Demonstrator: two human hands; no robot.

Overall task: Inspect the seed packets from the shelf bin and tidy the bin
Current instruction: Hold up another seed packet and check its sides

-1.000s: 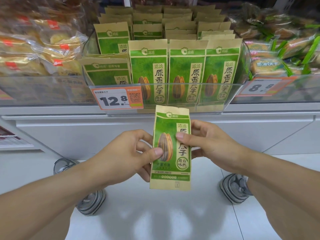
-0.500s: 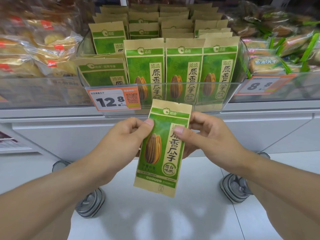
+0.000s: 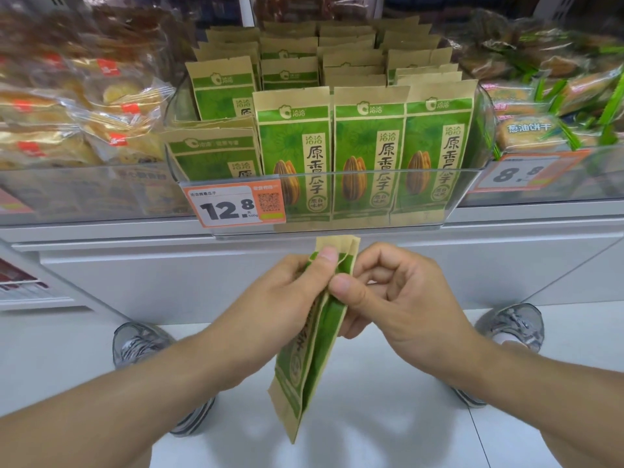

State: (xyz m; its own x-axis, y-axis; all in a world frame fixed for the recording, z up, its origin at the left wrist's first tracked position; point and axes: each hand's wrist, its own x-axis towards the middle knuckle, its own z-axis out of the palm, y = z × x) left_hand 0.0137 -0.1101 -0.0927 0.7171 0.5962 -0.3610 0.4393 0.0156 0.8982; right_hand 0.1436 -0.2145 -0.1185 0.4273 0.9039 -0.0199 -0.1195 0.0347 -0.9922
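one seed packet (image 3: 312, 349) is held out of the bin, below its front lip and above the floor, and is presented edge-on to the camera so that its side fold and only a sliver of its printed face are shown. it is pinched near the top between thumb and curled fingers of the left hand (image 3: 287, 298), and pinched from the other side by the thumb and curled fingers of the right hand (image 3: 395, 298); neither hand is spread. the inspection is judged to be under way, with only this packet seen to be handled. the clear shelf bin (image 3: 337, 231) is not yet tidied: three packets (image 3: 368, 157) are stood upright across the front, further rows are stacked behind, and at the left a packet (image 3: 216, 153) is sunk low and tilted, with another (image 3: 223, 92) standing behind it. what is left is judged to be the return of the held packet and the straightening of that left column. a price tag (image 3: 236, 206) is clipped to the bin's front wall and covers part of the leaning packet. bagged pastries (image 3: 84, 123) are crowded against the left wall and wrapped biscuits (image 3: 540, 126) against the right, so little room at either side is offered. two shoes (image 3: 141, 342) are seen on the white floor below.
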